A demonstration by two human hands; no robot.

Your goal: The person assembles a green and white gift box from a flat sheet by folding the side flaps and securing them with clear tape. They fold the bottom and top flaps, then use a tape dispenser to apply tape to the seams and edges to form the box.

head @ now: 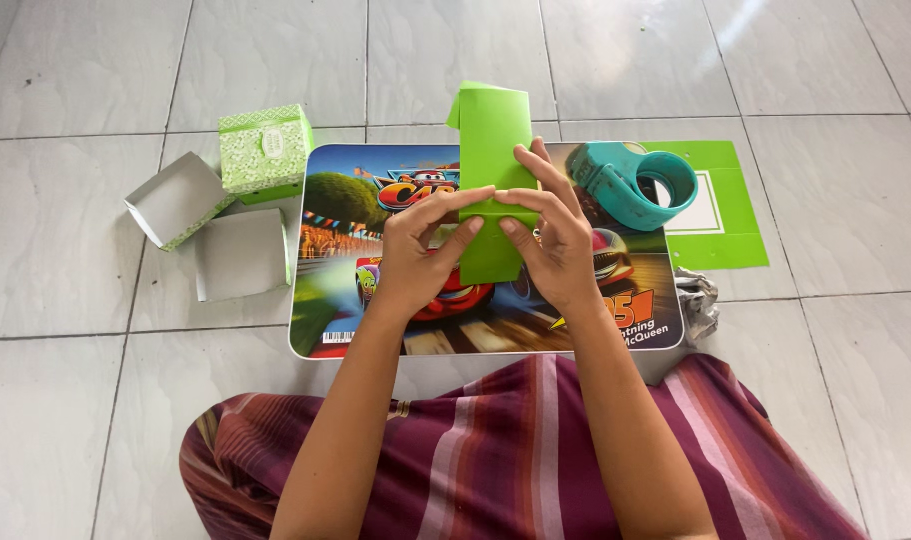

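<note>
**Folding green card over the picture board**

I hold a folded green card (492,170) at the centre of the frame, above a small board printed with cartoon cars (376,300). My left hand (416,250) and right hand (556,235) both pinch it at its middle fold, fingertips pressing the crease. A teal tape dispenser (631,185) sits on the board to the right, over a flat green sheet (731,235). A finished patterned green box (266,148) and two open box halves (201,225) lie at left on the tiled floor (76,80).

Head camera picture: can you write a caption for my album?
Both hands, left hand and right hand, fold a green card sheet over a cartoon-car lap table.
</note>
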